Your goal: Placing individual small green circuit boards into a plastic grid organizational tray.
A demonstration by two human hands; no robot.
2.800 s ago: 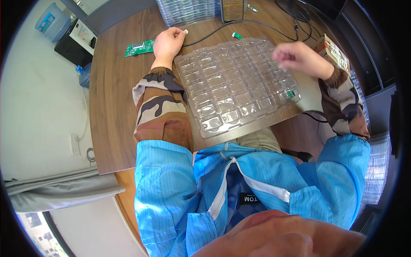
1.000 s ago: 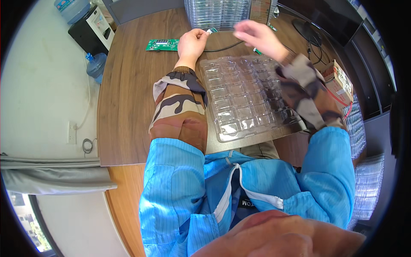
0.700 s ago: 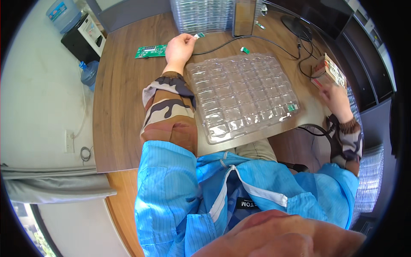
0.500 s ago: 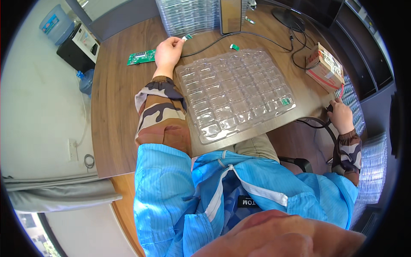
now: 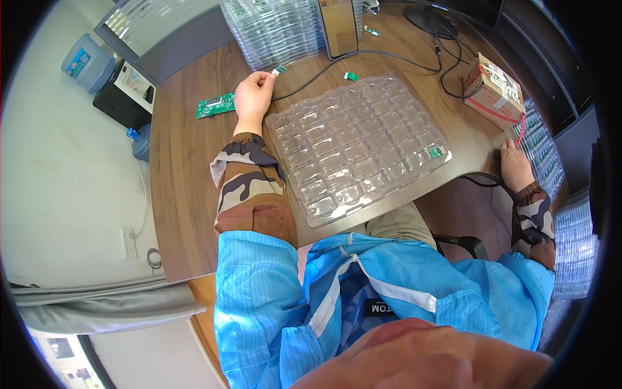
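Note:
My left hand (image 5: 253, 97) rests on the brown wooden table (image 5: 184, 168) and pinches a small green and white board (image 5: 278, 70) at the end of a black cable. Just to its right lies a large clear plastic tray (image 5: 353, 152) with many compartments. One small green board (image 5: 435, 153) sits in a compartment near the tray's right edge. My right hand (image 5: 516, 165) lies at the table's right edge, below a cardboard box (image 5: 495, 91), with its fingers stretched out and nothing visible in them.
A green circuit board (image 5: 216, 105) lies left of my left hand, and another small green board (image 5: 350, 76) lies above the tray. Stacked clear trays (image 5: 272, 26) stand at the back, with more stacks (image 5: 543, 146) off the table's right side. Black cables (image 5: 447, 61) cross the back right.
My right hand has swung from above the tray over to the cardboard box, then down to the table's right edge. My left hand has kept its pinch on the small board.

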